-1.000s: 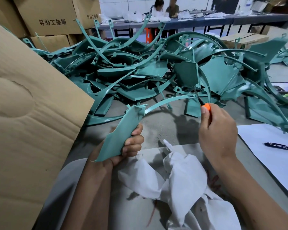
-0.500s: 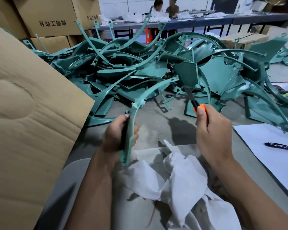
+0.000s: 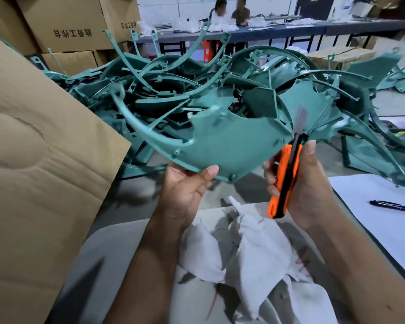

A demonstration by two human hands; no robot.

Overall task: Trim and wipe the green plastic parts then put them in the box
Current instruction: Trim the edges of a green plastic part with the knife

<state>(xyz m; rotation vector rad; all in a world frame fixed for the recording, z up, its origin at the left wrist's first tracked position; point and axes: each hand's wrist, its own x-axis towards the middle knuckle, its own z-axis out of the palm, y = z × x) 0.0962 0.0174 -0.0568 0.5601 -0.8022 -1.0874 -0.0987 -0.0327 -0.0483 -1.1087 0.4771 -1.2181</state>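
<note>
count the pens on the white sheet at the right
1: a black pen lies on the white sheet at the right edge, beyond the right hand. Others may lie out of frame.

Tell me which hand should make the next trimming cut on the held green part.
Right. The right hand already grips the orange knife, blade up beside the green part's right corner. The left hand is busy holding that part's lower edge.

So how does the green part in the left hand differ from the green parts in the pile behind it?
The held green part is lifted off the table, gripped at its lower edge by the left hand; the pile lies on the table, untouched. The held part shows its broad face whole; the pile's parts are tangled and overlapping. Both share one teal colour and curved ribs.
</note>
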